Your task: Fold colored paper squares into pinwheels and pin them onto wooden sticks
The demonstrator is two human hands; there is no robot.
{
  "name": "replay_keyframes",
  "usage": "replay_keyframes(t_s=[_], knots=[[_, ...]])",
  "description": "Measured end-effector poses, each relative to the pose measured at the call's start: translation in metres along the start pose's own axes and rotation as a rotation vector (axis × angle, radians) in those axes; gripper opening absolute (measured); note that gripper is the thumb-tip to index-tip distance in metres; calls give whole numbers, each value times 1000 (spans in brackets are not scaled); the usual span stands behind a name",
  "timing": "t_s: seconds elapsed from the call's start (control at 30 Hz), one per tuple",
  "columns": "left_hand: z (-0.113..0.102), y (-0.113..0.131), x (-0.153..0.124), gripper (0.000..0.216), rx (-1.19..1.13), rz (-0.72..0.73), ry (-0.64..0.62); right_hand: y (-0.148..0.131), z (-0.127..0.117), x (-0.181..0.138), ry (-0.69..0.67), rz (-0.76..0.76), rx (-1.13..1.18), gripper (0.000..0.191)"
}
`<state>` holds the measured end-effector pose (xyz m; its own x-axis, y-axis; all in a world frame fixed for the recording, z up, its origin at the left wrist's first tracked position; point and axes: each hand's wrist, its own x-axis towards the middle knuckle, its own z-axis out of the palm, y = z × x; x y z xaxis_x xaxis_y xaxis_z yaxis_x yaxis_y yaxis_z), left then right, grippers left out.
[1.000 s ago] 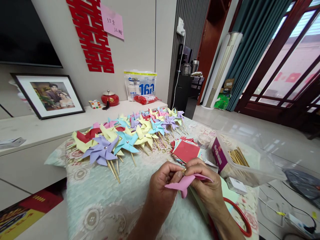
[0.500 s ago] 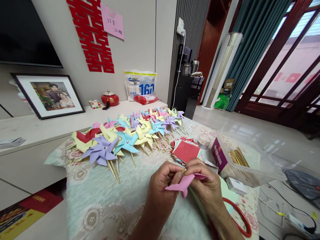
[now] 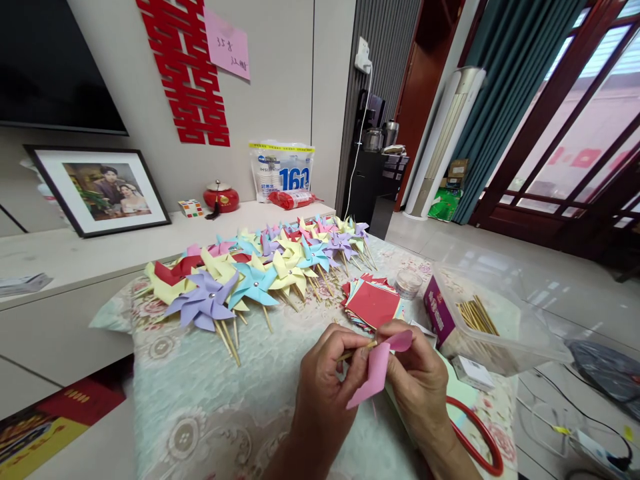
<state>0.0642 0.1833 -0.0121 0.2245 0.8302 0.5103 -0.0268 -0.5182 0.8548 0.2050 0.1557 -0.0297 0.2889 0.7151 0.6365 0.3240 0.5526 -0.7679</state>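
My left hand (image 3: 333,377) is closed around a thin wooden stick (image 3: 356,351), with its tip showing past the fingers. A pink paper pinwheel (image 3: 375,377) is pinched in my right hand (image 3: 417,373), its folded blades up against the stick's end. The pin joining them, if any, is hidden by my fingers. Just beyond my hands lies a stack of coloured paper squares (image 3: 374,303), red on top. Several finished pinwheels (image 3: 255,283) in purple, blue, yellow and red lie in rows on sticks to the left. Red-handled scissors (image 3: 480,433) rest under my right forearm.
A clear plastic box (image 3: 520,340) with wooden sticks (image 3: 477,317) stands at right. Near it are a small round clear container (image 3: 409,283) and a small white box (image 3: 473,372). A white cabinet (image 3: 100,267) runs behind the cloth-covered table (image 3: 225,413).
The pink pinwheel has turned in my fingers, so a blade now faces me and one stands upright. More of the stick shows in my left hand.
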Motion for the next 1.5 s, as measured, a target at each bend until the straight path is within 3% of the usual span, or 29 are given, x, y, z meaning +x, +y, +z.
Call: replay_keyframes(t_s=[0.07,0.2,0.47,0.7,0.77,0.87,1.0,1.23,1.5], knots=[[-1,1,0,11,35,26,-5,1,-1,0,-37,-12,-9,26],[-1,4,2,10,86,64,15,0,-4,4,-127,-68,19,21],[1,7,0,14,56,106,34,-2,-3,6,-71,-85,6,18],[-1,7,2,22,10,135,-52,-3,-5,8,-74,-76,-25,14],[-2,8,3,23,-27,67,-85,-2,-6,8,-67,-34,-37,9],[-1,5,4,18,-130,-144,-138,1,-7,9,-76,113,-36,1],[4,-3,5,26,-408,-447,-209,7,-9,12,-125,280,-47,12],[7,-12,9,33,-493,-625,-56,12,-5,11,-197,348,-40,14],[2,-18,8,41,-393,-743,-51,12,-6,11,-274,454,52,27]])
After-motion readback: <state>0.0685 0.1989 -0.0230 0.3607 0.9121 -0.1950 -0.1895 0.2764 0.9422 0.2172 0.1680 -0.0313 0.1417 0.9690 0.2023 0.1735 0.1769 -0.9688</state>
